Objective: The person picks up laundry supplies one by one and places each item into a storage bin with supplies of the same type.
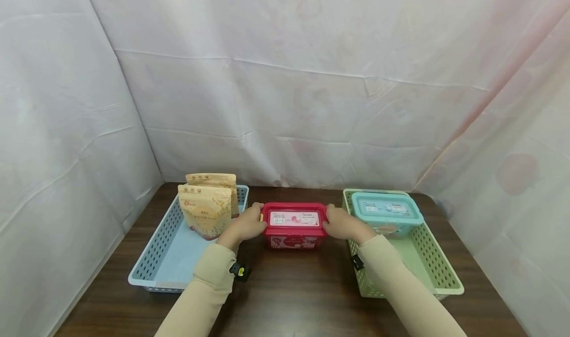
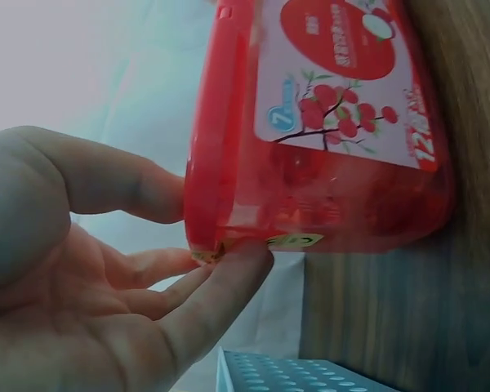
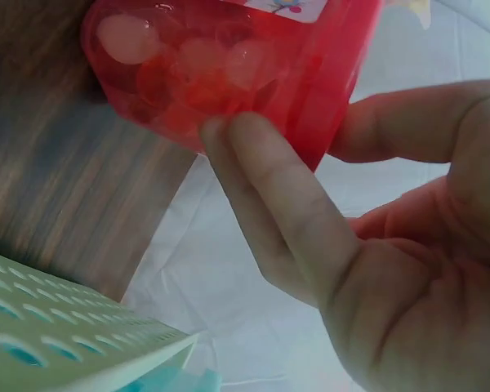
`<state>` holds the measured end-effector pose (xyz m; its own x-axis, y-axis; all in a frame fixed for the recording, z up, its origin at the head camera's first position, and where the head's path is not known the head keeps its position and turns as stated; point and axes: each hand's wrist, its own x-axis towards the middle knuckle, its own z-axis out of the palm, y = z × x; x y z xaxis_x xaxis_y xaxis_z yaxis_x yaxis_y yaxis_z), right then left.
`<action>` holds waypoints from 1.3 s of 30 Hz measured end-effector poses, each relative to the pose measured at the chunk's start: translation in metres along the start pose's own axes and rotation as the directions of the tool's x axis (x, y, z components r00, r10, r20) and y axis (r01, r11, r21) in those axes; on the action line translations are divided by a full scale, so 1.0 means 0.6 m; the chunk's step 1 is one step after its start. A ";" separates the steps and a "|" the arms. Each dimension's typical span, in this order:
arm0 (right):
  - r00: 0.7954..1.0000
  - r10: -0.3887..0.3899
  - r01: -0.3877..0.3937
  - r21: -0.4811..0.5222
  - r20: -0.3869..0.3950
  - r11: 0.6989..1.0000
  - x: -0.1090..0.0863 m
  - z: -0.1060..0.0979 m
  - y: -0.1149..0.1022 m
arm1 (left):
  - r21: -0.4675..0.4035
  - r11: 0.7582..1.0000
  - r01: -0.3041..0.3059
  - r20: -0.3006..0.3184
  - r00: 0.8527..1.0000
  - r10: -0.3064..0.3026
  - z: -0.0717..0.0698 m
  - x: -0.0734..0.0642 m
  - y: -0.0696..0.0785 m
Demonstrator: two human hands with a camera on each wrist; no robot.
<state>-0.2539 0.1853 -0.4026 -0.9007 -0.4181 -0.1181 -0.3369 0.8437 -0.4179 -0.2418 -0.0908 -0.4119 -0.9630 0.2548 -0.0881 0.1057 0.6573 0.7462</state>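
Observation:
A red lidded plastic box (image 1: 294, 223) with a pink-and-white label stands between both hands near the back of the table. At its left end, my left hand (image 1: 247, 223) grips the lid rim, thumb on top and fingers below, as the left wrist view shows. My right hand (image 1: 343, 222) pinches the opposite end the same way, two fingertips (image 3: 253, 126) against the see-through side wall. Pale round shapes show inside the box (image 3: 188, 69) in the right wrist view. Its printed side (image 2: 335, 90), with red fruit on a branch, faces the left wrist camera.
On the left, a light blue perforated basket (image 1: 151, 263) holds two upright yellow pouches (image 1: 207, 211). To the right, a green perforated basket (image 1: 434, 258) contains a turquoise lidded box (image 1: 387, 211). White cloth (image 1: 285, 89) hangs behind the dark wooden table (image 1: 289, 292).

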 end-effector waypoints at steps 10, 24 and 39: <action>0.999 -0.023 0.022 0.040 0.031 0.999 -0.054 0.016 -0.020 | -0.009 0.997 -0.073 0.031 0.997 0.074 0.003 -0.053 -0.004; 1.000 0.001 -0.001 -0.030 0.003 1.000 -0.086 0.030 -0.037 | -0.013 0.997 -0.078 0.020 0.997 0.078 0.010 -0.084 -0.007; 0.998 -0.028 0.020 0.138 0.052 0.990 -0.086 0.018 -0.001 | -0.261 0.965 0.026 0.019 1.000 -0.022 0.017 -0.087 -0.021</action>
<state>-0.2043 0.2031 -0.4060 -0.8755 -0.4583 -0.1533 -0.3139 0.7805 -0.5406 -0.1903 -0.1051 -0.4233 -0.9601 0.2540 -0.1172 0.0119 0.4556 0.8901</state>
